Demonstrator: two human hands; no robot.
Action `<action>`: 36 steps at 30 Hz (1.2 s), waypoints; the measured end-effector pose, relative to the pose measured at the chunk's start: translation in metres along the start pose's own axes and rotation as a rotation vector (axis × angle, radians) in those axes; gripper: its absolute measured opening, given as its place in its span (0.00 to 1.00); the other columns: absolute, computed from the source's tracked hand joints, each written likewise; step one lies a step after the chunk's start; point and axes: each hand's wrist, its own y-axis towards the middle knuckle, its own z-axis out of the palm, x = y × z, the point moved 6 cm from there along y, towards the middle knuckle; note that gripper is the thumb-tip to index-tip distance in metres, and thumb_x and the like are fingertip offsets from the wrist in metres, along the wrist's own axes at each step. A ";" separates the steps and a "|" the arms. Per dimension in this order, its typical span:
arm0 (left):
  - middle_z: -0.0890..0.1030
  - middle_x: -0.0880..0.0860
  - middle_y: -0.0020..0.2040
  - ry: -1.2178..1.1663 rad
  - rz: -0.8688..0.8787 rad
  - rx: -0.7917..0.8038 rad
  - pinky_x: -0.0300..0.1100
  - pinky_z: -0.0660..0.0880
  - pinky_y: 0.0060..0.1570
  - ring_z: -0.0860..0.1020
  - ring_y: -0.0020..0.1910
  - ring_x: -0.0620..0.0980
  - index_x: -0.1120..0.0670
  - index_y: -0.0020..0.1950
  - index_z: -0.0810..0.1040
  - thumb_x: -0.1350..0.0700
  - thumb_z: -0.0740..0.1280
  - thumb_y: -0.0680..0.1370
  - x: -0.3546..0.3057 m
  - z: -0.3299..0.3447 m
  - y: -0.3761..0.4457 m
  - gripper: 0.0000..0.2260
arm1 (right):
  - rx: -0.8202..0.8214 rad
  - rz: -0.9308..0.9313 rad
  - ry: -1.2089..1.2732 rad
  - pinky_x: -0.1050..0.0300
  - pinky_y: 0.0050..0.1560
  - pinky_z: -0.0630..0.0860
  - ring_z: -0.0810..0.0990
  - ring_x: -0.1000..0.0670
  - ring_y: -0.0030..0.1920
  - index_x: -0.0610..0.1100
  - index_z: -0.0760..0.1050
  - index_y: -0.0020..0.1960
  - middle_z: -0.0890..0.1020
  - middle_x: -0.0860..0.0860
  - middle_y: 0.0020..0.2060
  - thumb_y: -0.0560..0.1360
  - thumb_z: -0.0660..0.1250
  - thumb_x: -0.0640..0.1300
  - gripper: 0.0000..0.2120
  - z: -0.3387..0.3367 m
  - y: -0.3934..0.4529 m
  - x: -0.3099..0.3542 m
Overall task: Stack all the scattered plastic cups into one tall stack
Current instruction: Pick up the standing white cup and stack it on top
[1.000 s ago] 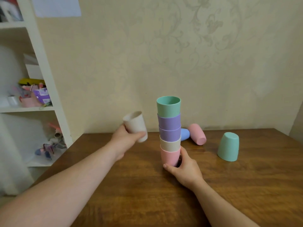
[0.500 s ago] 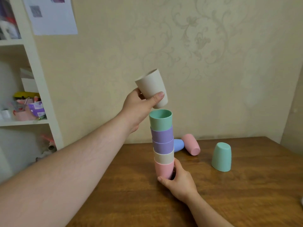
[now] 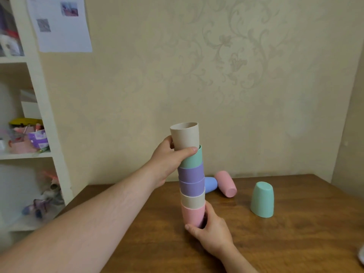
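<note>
Tall stack (image 3: pixel 192 186) standing upright on the brown counter (image 3: pixel 275 243), near the middle. From the bottom up: pink cup (image 3: pixel 192 216), beige cup (image 3: pixel 193 200), two purple cups (image 3: pixel 191 181), green cup (image 3: pixel 193 159). On top, a second beige cup (image 3: pixel 185 137), mouth up, sitting partly inside the green one and leaning a little to the left.

Left hand (image 3: pixel 169 160) wrapped around that top beige cup, thumb across the front right at the green rim, fingers behind; grip closed on the cup. Right hand (image 3: pixel 211 231) down low, holding the pink bottom cup, thumb in front and fingers curled around the right side; grip closed there too, hand resting on the counter.

Behind the stack, a blue cup (image 3: pixel 210 184) lying on its side, partly hidden. Just beside it, touching or nearly touching, another pink cup (image 3: pixel 225 184) on its side. Farther right, well apart, another green cup (image 3: pixel 263 200) standing upside down.

At the back, a pale wall (image 3: pixel 236 85) with a swirly pattern. On the left, a white shelf (image 3: pixel 37 107) with blurry small things on it, and a paper sheet (image 3: pixel 61 24) pinned above.
</note>
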 end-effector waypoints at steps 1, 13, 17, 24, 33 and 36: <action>0.85 0.47 0.61 0.004 -0.007 0.011 0.37 0.77 0.48 0.83 0.55 0.40 0.46 0.61 0.78 0.54 0.80 0.77 0.002 0.002 -0.001 0.17 | 0.001 -0.002 -0.004 0.57 0.59 0.79 0.82 0.58 0.60 0.65 0.62 0.79 0.84 0.64 0.60 0.64 0.77 0.67 0.47 0.000 0.000 0.001; 0.84 0.40 0.65 0.178 -0.009 0.182 0.34 0.82 0.53 0.83 0.61 0.38 0.39 0.74 0.73 0.52 0.85 0.72 0.053 -0.002 -0.023 0.35 | 0.002 -0.014 -0.003 0.55 0.58 0.80 0.83 0.57 0.59 0.66 0.63 0.78 0.85 0.63 0.60 0.64 0.76 0.67 0.45 0.000 -0.002 0.004; 0.82 0.38 0.69 0.298 -0.139 0.258 0.46 0.79 0.69 0.80 0.68 0.39 0.35 0.79 0.67 0.44 0.89 0.62 0.121 -0.002 -0.057 0.50 | 0.022 -0.023 0.005 0.57 0.55 0.81 0.84 0.57 0.57 0.70 0.63 0.75 0.85 0.64 0.57 0.65 0.76 0.68 0.42 0.000 -0.002 0.005; 0.81 0.36 0.69 0.179 -0.237 0.281 0.38 0.76 0.68 0.80 0.67 0.36 0.44 0.82 0.69 0.39 0.89 0.58 0.185 0.013 -0.087 0.56 | 0.061 -0.038 -0.014 0.56 0.57 0.81 0.82 0.59 0.58 0.68 0.64 0.76 0.84 0.65 0.59 0.65 0.76 0.62 0.42 0.001 -0.002 0.007; 0.81 0.33 0.59 0.232 -0.261 0.133 0.32 0.77 0.52 0.80 0.59 0.35 0.37 0.70 0.74 0.48 0.87 0.65 0.196 0.024 -0.084 0.38 | 0.116 -0.083 -0.172 0.55 0.57 0.76 0.75 0.55 0.62 0.70 0.54 0.79 0.80 0.66 0.64 0.67 0.74 0.67 0.46 0.010 0.000 0.011; 0.85 0.38 0.58 0.303 -0.256 0.088 0.42 0.82 0.58 0.83 0.58 0.39 0.41 0.70 0.77 0.43 0.85 0.62 0.199 0.018 -0.081 0.38 | 0.151 -0.077 -0.255 0.55 0.54 0.76 0.72 0.54 0.60 0.68 0.53 0.80 0.81 0.63 0.61 0.70 0.73 0.62 0.45 0.013 0.001 0.008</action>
